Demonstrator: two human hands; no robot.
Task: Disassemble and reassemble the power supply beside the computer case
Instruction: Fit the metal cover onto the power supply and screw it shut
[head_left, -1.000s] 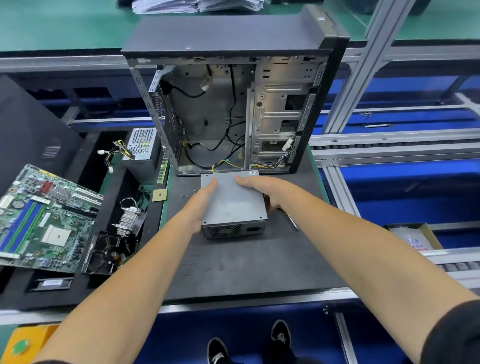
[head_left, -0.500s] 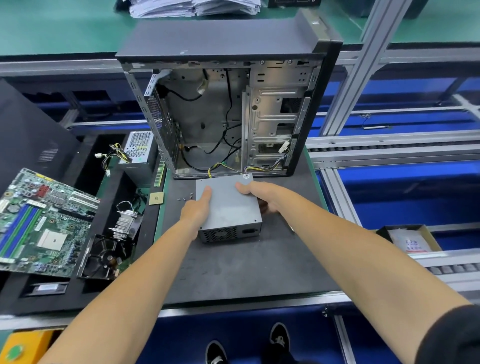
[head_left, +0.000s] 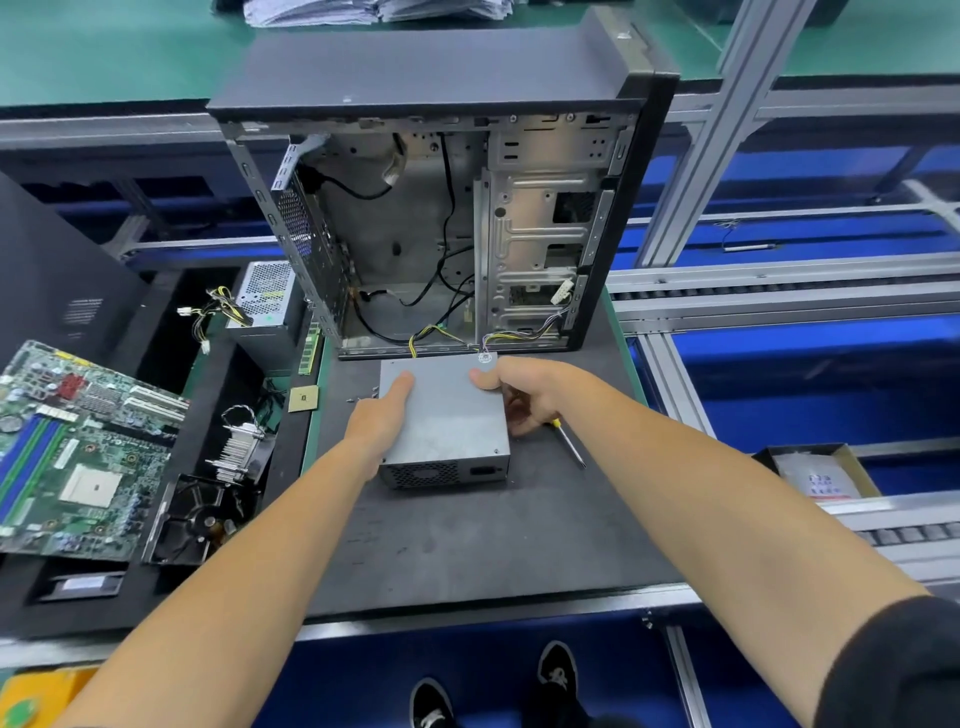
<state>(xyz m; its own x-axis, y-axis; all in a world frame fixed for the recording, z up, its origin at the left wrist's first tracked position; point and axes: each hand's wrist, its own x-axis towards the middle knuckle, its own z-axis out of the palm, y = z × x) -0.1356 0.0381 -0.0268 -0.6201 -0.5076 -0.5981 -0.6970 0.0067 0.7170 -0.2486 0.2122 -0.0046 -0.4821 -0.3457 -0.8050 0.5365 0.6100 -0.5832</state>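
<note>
PSU (head_left: 444, 415) sits flat on the dark bench (head_left: 467, 540) mat, just in front of the open computer case (head_left: 441, 218), vent end facing the person. Its yellow/black cables (head_left: 436, 332) run back into the case floor, so I guess it's kept close because the leads are short.

Left hand (head_left: 376, 421): fingers fairly straight, lying along the PSU's left edge, thumb on the lid. Looks like bracing, not gripping. Right hand (head_left: 524, 395): thumb on top near the far right corner, fingers curled down the right side, holding the box. Probably both hands are squaring or steadying it before the cover comes off; cover looks still on.

Screwdriver (head_left: 569, 441) lies on the mat just beside the right hand, handle partly hidden under it, parked within reach.

Counts:
- 2 PSUs: one in hand, a second PSU (head_left: 267, 301) left of the case
- 1 motherboard (head_left: 78, 452)
- 1 heatsink (head_left: 241, 447), 1 fan (head_left: 200, 519)
- 1 loose CPU chip (head_left: 303, 399)
- a few small screws (head_left: 363, 397) left of the PSU, too small to count
- 1 cardboard box (head_left: 821, 473), far right
</note>
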